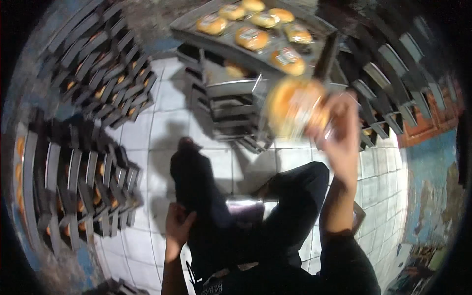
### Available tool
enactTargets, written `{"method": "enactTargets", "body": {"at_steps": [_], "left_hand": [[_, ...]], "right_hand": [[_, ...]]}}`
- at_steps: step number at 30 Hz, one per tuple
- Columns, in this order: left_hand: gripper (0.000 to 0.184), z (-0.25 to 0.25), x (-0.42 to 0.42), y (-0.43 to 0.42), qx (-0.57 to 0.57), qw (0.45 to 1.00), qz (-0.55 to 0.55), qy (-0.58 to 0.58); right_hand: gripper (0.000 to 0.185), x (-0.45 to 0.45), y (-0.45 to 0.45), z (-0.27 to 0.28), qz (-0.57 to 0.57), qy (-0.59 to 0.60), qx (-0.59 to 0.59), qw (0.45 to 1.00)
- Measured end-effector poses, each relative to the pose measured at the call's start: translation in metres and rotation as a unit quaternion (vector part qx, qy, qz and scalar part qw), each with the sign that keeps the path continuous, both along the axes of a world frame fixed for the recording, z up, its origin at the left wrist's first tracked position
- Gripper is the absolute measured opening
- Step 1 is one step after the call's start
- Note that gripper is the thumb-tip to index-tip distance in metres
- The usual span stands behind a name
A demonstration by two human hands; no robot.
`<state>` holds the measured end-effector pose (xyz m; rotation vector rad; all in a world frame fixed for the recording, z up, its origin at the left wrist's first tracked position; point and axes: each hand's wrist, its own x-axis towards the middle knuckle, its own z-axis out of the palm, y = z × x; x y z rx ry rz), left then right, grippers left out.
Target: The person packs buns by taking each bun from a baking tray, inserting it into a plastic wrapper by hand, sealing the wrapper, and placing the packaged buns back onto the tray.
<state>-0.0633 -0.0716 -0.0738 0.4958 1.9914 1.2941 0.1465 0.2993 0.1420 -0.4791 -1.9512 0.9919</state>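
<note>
Slightly blurred, a rounded, golden bun (294, 105) in shiny clear wrapping is held up just below the tray's near corner in view, its side clamped in the right hand (339, 120). The left hand (179, 224) hangs loose beside the dark-trousered left leg (196, 184), thumb and fingers apart. Beyond, a shallow, scuffed metal tray (221, 48) holds more glossy wrapped buns (251, 38). Slatted dark stacks (73, 169) at left hold more golden pieces, above white floor tiles (216, 164).

A metal baking tray (222, 48) carries plastic-wrapped buns (251, 38) — spread loosely across its base — while the white tiled floor (165, 129) bears tall stacks of dark trays (72, 172).
</note>
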Motion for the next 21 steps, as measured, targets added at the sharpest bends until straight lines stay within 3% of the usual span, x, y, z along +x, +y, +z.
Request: {"method": "enactTargets", "body": {"at_steps": [1,3,5,7,8,10,13,15,17,18,19,20,21], "left_hand": [[0.040,0.004,0.000,0.003,0.010,1.000,-0.014,0.003],[0.034,0.010,-0.001,0.004,-0.008,1.000,-0.015,0.020],[0.034,-0.003,-0.001,-0.003,0.028,0.999,-0.012,0.006],[0.034,-0.002,-0.004,-0.002,0.059,0.998,-0.008,-0.011],[0.035,0.005,-0.005,-0.003,0.042,0.999,-0.015,-0.005],[0.036,0.007,-0.005,-0.005,0.025,0.999,-0.025,0.002],[0.037,-0.006,-0.007,-0.010,0.029,0.998,-0.015,0.053],[0.034,-0.012,-0.008,-0.017,0.039,0.999,0.000,0.000],[0.033,-0.012,-0.008,-0.018,0.053,0.998,0.009,0.009],[0.033,-0.006,-0.007,-0.016,0.070,0.997,0.018,0.021],[0.030,-0.002,-0.007,-0.016,0.053,0.998,0.015,0.044],[0.028,0.006,-0.009,-0.015,0.029,0.997,0.010,0.065],[0.025,0.001,-0.014,-0.016,0.014,0.996,0.008,0.083]], "right_hand": [[0.052,-0.006,0.022,0.025,-0.044,0.070,-0.041,0.996],[0.035,-0.012,0.087,0.054,-0.089,0.190,0.004,0.978],[0.040,-0.015,0.160,0.069,-0.136,0.208,0.050,0.967],[0.050,-0.018,0.227,0.065,-0.213,0.142,0.046,0.966],[0.061,-0.012,0.269,0.050,-0.233,0.023,0.071,0.970],[0.075,-0.006,0.319,0.016,-0.239,-0.093,0.027,0.966],[0.069,0.016,0.258,0.031,-0.264,-0.076,-0.031,0.961],[0.059,0.034,0.196,0.037,-0.009,0.117,-0.167,0.979],[0.058,0.067,0.137,0.022,0.192,0.088,-0.262,0.942],[0.053,0.072,0.115,0.008,0.290,0.032,-0.240,0.926],[0.039,0.074,0.088,-0.011,0.314,-0.029,-0.272,0.909],[0.029,0.068,0.055,-0.019,0.258,-0.164,-0.294,0.905],[0.029,0.050,0.016,-0.047,0.211,-0.232,-0.231,0.921]]}}
